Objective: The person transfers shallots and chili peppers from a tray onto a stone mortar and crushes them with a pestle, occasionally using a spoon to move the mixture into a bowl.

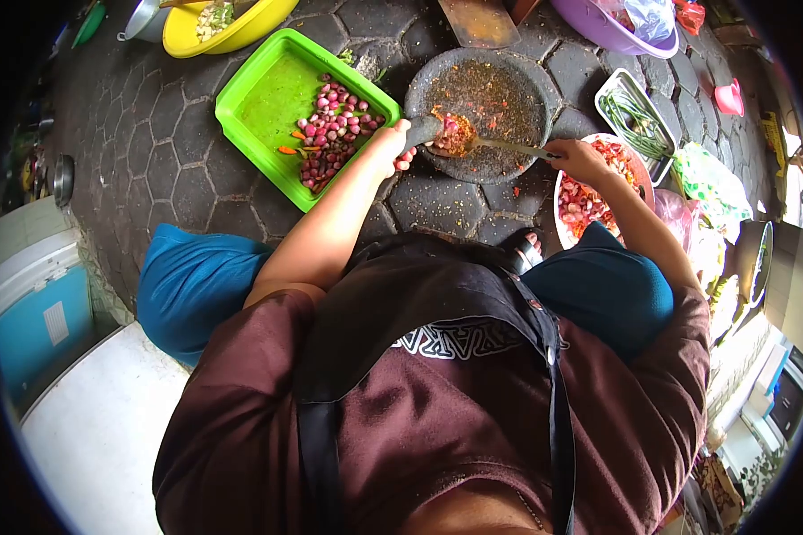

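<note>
A wide stone mortar (500, 80) stands on the paved floor in front of me, its bowl speckled with red and orange bits. My left hand (389, 148) is closed around a grey stone pestle (419, 133), whose head rests at the mortar's near left side. From the right, my right hand (576, 162) grips a long spoon (517, 148) by its handle end. The spoon's tip meets the reddish paste (458, 135) beside the pestle head. Close to my left wrist, shallots (335, 125) and a few orange chillies lie in a bright green tray (250, 147).
Beside my right forearm is a pink basket (560, 209) of chopped red pieces. Behind it sits a metal tray (605, 85) with green stalks. Further back are a yellow basin (263, 22), a purple basin (589, 28) and a wooden board (479, 22). A white surface lies at lower left.
</note>
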Tool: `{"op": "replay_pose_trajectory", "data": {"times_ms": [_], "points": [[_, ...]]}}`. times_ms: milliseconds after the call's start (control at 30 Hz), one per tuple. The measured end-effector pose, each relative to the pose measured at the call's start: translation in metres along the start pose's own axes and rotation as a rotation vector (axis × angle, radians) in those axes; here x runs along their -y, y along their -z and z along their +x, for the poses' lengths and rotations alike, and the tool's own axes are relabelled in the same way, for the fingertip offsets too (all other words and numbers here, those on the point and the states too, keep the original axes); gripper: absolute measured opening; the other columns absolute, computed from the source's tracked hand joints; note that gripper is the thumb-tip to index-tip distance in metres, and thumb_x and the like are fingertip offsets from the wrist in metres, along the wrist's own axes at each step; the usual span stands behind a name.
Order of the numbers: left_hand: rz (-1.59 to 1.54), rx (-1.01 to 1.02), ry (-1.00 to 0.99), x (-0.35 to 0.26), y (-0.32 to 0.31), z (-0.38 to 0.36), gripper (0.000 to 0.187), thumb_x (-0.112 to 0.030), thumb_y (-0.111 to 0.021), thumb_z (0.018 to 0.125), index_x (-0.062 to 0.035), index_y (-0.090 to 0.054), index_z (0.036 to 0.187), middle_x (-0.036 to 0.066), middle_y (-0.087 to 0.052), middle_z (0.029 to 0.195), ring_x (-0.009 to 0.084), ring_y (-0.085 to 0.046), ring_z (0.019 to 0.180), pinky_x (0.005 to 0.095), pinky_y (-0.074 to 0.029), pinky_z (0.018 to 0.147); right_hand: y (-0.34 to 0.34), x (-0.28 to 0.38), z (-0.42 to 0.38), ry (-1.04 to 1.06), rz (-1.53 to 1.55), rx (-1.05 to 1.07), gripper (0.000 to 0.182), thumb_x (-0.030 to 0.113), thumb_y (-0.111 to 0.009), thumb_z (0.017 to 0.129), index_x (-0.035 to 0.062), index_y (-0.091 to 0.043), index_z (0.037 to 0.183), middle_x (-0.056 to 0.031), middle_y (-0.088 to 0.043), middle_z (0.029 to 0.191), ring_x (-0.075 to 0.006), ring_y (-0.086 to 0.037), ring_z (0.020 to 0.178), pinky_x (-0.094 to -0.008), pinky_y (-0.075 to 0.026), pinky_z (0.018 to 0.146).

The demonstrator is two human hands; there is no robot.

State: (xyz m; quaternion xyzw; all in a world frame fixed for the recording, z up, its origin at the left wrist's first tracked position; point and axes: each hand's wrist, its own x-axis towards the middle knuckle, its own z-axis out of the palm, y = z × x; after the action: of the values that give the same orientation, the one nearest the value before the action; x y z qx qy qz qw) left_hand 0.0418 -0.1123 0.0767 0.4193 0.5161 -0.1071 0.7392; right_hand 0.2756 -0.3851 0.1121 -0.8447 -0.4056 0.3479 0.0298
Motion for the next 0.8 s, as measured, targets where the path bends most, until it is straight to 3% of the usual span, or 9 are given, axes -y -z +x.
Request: {"op": "replay_pose_trajectory", "data": {"times_ms": [300, 367, 467, 500, 533, 633, 700, 767, 800], "points": [[-0.039, 0.017, -0.138, -0.043, 0.008, -0.024, 0.024, -0.033, -0.047, 0.089, -0.0092, -0.043, 0.092, 0.006, -0.048, 0.061, 0.0092, -0.039, 0.041, 0.0223, -0.028, 0.033, -0.024, -0.018, 0.006, 0.02, 0.181, 0.019, 0.042, 0.022, -0.063, 0.072, 0.0181, -0.06, 0.114, -0.01, -0.065, 0.102, -0.023, -0.061, 0.095, -0.0333, -0.047, 0.084], [-0.052, 0.0, -0.168, -0.05, 0.011, -0.028, 0.025, -0.033, -0.047, 0.089, -0.0077, -0.044, 0.092, 0.007, -0.049, 0.061, 0.0096, -0.039, 0.041, 0.0227, -0.028, 0.033, -0.035, -0.034, 0.005, 0.142, 0.311, -0.082, 0.04, 0.018, -0.065, 0.071, 0.0115, -0.061, 0.111, -0.0071, -0.063, 0.081, -0.0151, -0.059, 0.075, -0.0295, -0.047, 0.07], [-0.035, -0.015, -0.186, -0.052, 0.018, -0.02, 0.027, -0.033, -0.047, 0.089, -0.0063, -0.045, 0.089, 0.007, -0.049, 0.061, 0.0098, -0.04, 0.042, 0.023, -0.029, 0.033, -0.026, -0.044, -0.014, 0.013, 0.258, -0.018, 0.036, 0.011, -0.063, 0.075, 0.0092, -0.06, 0.111, -0.0055, -0.064, 0.085, -0.0116, -0.058, 0.078, -0.0269, -0.046, 0.07], [-0.022, -0.033, -0.19, -0.051, 0.017, -0.018, 0.027, -0.033, -0.047, 0.089, -0.0056, -0.045, 0.088, 0.007, -0.049, 0.061, 0.0099, -0.041, 0.042, 0.0232, -0.029, 0.032, -0.039, -0.073, -0.013, 0.096, 0.484, -0.029, 0.033, 0.008, -0.062, 0.079, 0.0067, -0.059, 0.112, -0.0037, -0.064, 0.089, -0.009, -0.057, 0.079, -0.0246, -0.046, 0.07], [-0.023, -0.023, -0.189, -0.048, 0.015, -0.017, 0.027, -0.033, -0.047, 0.089, -0.0056, -0.045, 0.088, 0.007, -0.049, 0.061, 0.0099, -0.041, 0.042, 0.0232, -0.029, 0.032, -0.032, -0.078, -0.027, 0.085, 0.451, -0.08, 0.034, 0.007, -0.062, 0.081, 0.0053, -0.057, 0.115, -0.0032, -0.063, 0.094, -0.0096, -0.056, 0.081, -0.0249, -0.046, 0.072], [0.023, -0.004, -0.18, -0.033, 0.002, -0.006, 0.03, -0.034, -0.049, 0.088, -0.0041, -0.047, 0.085, 0.007, -0.048, 0.057, 0.0101, -0.04, 0.04, 0.0232, -0.029, 0.031, -0.026, -0.105, -0.08, -0.042, 0.807, -0.157, 0.04, 0.005, -0.062, 0.081, 0.0069, -0.054, 0.12, -0.001, -0.061, 0.09, -0.0086, -0.055, 0.079, -0.0231, -0.045, 0.071], [0.042, -0.003, -0.16, -0.021, -0.01, 0.005, 0.032, -0.035, -0.05, 0.088, -0.0037, -0.047, 0.086, 0.006, -0.048, 0.059, 0.01, -0.04, 0.039, 0.0227, -0.029, 0.031, -0.033, -0.126, -0.123, -0.026, 0.697, -0.311, 0.036, 0.005, -0.062, 0.08, 0.009, -0.058, 0.116, 0.0021, -0.057, 0.079, -0.0059, -0.05, 0.07, -0.0211, -0.041, 0.063], [0.063, 0.025, -0.132, -0.008, -0.023, 0.016, 0.034, -0.037, -0.051, 0.087, -0.0029, -0.047, 0.088, 0.007, -0.049, 0.06, 0.01, -0.04, 0.04, 0.0224, -0.029, 0.031, -0.042, -0.137, -0.172, -0.205, 0.456, -0.605, 0.034, 0.003, -0.063, 0.078, 0.0111, -0.061, 0.111, 0.0047, -0.051, 0.07, -0.0042, -0.042, 0.061, -0.0206, -0.035, 0.055], [0.103, 0.009, -0.124, -0.003, -0.031, 0.019, 0.035, -0.037, -0.051, 0.087, -0.0025, -0.048, 0.089, 0.007, -0.049, 0.061, 0.0099, -0.04, 0.04, 0.0223, -0.03, 0.031, -0.059, -0.154, -0.191, -0.16, 0.436, -0.789, 0.034, 0.001, -0.064, 0.074, 0.0117, -0.063, 0.107, 0.0063, -0.044, 0.064, -0.0036, -0.036, 0.057, -0.021, -0.029, 0.051]]}}
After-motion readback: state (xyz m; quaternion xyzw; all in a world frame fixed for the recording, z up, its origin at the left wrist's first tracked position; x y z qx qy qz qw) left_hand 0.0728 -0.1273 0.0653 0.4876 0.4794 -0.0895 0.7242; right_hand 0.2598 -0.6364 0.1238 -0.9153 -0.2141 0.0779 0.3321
